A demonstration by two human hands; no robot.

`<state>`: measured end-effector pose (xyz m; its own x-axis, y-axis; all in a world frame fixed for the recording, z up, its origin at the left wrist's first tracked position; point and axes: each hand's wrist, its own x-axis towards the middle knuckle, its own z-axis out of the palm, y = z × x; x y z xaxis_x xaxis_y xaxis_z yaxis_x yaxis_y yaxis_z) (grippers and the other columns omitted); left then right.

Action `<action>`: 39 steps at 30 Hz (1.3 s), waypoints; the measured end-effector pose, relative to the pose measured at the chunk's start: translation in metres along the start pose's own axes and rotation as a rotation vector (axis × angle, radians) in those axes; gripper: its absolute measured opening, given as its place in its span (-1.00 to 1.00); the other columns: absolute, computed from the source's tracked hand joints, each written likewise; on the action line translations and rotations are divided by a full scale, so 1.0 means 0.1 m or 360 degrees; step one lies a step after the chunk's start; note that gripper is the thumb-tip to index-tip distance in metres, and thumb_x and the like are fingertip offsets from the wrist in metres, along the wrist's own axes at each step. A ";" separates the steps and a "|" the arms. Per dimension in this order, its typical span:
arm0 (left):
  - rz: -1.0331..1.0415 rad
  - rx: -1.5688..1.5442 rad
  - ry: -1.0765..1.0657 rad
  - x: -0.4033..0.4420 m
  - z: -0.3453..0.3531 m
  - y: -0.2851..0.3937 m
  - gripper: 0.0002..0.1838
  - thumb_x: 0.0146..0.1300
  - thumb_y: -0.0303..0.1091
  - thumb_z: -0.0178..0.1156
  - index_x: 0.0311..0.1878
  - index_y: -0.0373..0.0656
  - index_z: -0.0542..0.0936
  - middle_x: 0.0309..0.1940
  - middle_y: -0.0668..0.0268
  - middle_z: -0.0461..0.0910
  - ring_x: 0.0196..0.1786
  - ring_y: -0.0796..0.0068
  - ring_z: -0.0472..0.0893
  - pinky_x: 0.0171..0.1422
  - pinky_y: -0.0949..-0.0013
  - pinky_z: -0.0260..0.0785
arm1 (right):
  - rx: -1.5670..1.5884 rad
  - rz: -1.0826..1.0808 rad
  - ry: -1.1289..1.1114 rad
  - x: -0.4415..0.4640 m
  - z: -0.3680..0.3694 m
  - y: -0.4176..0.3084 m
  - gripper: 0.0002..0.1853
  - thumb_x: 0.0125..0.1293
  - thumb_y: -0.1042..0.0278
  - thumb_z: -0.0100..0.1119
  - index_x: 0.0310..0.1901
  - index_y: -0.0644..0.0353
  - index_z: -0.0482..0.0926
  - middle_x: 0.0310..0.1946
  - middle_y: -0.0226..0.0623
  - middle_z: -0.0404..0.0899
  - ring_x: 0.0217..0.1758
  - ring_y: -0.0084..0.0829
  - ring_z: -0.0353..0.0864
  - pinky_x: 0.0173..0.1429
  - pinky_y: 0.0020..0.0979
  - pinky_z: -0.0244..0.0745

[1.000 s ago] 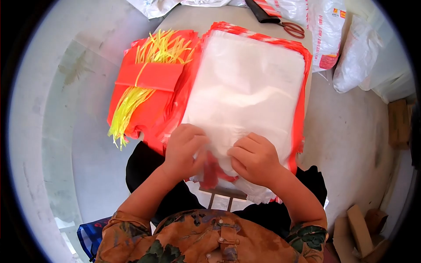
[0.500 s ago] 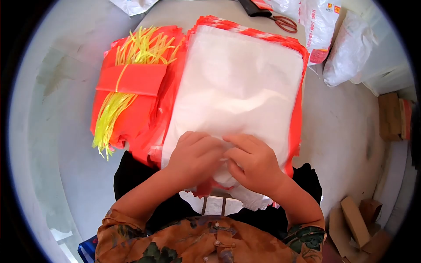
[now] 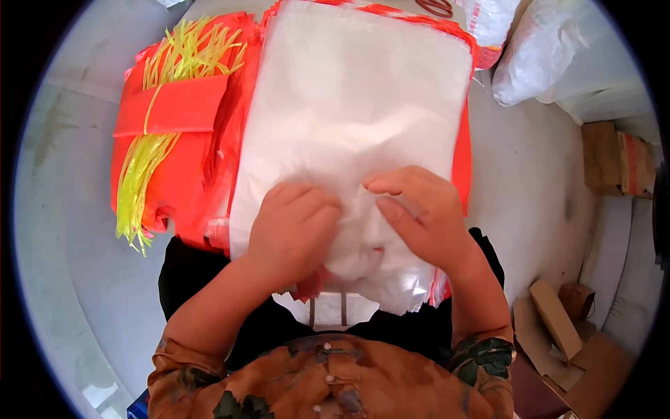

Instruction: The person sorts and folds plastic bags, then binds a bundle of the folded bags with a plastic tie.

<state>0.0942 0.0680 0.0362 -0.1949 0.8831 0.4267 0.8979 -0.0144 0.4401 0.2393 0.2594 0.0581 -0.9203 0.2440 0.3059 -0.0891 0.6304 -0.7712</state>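
A stack of red-edged plastic bags (image 3: pixel 466 164) lies before me, topped by a whitish translucent plastic bag (image 3: pixel 363 91). My left hand (image 3: pixel 293 227) is closed on this top bag near its lower end, with the fingertips curled under and hidden. To its right, my right hand (image 3: pixel 429 209) hovers over or rests on the same bag; its thumb and forefinger are apart and hold nothing visible. Between and below the hands the plastic (image 3: pixel 370 269) is wrinkled. Left of the stack sits a pile of red bags (image 3: pixel 167 105) with a bundle of yellow plastic strips (image 3: pixel 143 160) tied on it.
Brown scissor handles (image 3: pixel 434 7) show beyond the stack. White sacks (image 3: pixel 537 52) stand at the upper right. Cardboard boxes (image 3: pixel 604 157) are at the far right, with cardboard pieces (image 3: pixel 558 328) lower down. My knees in black trousers (image 3: pixel 192 279) are beneath the stack's near edge.
The whole view has shifted, so the stack appears higher and further left. My hands have moved apart, and the right thumb and forefinger have spread.
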 end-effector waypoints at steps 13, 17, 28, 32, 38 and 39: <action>-0.0446 -0.0390 0.0002 0.06 -0.10 0.04 -0.90 0.38 -0.42 0.11 -0.24 -0.24 0.50 -0.38 0.02 0.51 -0.19 -0.11 0.51 -0.07 -0.06 0.34 | 0.0151 0.0891 0.0485 -0.75 -0.29 -0.09 -0.69 0.50 0.50 0.13 0.22 0.29 0.56 -0.01 -0.37 0.67 0.04 -0.57 0.58 0.15 -0.48 0.48; -0.0438 -0.0390 0.0056 0.04 -0.09 0.04 -0.86 0.38 -0.40 0.10 -0.28 -0.26 0.48 -0.40 -0.02 0.55 -0.18 -0.14 0.55 -0.06 -0.12 0.37 | 0.0515 0.0873 0.0556 -1.10 -0.01 -0.12 -0.51 0.52 0.46 0.14 0.44 0.23 0.38 0.30 -0.26 0.53 0.21 -0.44 0.60 0.24 -0.42 0.49; -0.0411 -0.0510 0.0170 -0.02 -0.03 -0.02 -0.86 0.45 -0.39 0.03 -0.22 -0.27 0.44 -0.38 -0.06 0.53 -0.19 -0.16 0.54 -0.08 -0.13 0.35 | 0.0531 0.0871 0.0775 -0.83 0.14 -0.14 -0.48 0.60 0.37 0.03 0.52 0.22 0.28 0.45 -0.21 0.35 0.39 -0.33 0.48 0.45 -0.30 0.38; -0.0465 -0.0584 0.0150 -0.03 -0.02 -0.04 -0.83 0.48 -0.37 0.02 -0.20 -0.29 0.44 -0.33 -0.08 0.50 -0.16 -0.18 0.52 -0.05 -0.09 0.34 | 0.0674 0.0901 0.0858 -0.78 0.14 -0.15 -0.48 0.54 0.41 0.09 0.48 0.22 0.34 0.51 -0.25 0.25 0.40 -0.37 0.45 0.43 -0.32 0.39; -0.0462 -0.0561 0.0111 -0.03 -0.02 -0.04 -0.83 0.47 -0.37 0.02 -0.19 -0.29 0.45 -0.30 -0.08 0.51 -0.13 -0.18 0.53 -0.03 -0.08 0.34 | 0.0711 0.0999 0.0917 -0.86 0.27 -0.28 -0.38 0.43 0.53 0.16 0.51 0.19 0.29 0.43 -0.24 0.36 0.27 -0.42 0.54 0.33 -0.36 0.47; -0.0446 -0.0550 0.0118 -0.04 -0.01 -0.04 -0.84 0.46 -0.37 0.03 -0.19 -0.29 0.45 -0.30 -0.07 0.51 -0.13 -0.18 0.53 -0.02 -0.09 0.34 | 0.0662 0.0948 0.0922 -0.92 0.32 -0.30 -0.35 0.41 0.56 0.17 0.51 0.19 0.28 0.43 -0.23 0.37 0.27 -0.41 0.55 0.33 -0.37 0.47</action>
<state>0.0907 0.0642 0.0338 -0.4505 0.8397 0.3033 0.6242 0.0533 0.7794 0.3149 0.1945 0.0356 -0.5340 0.8434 -0.0601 0.1043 -0.0048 -0.9945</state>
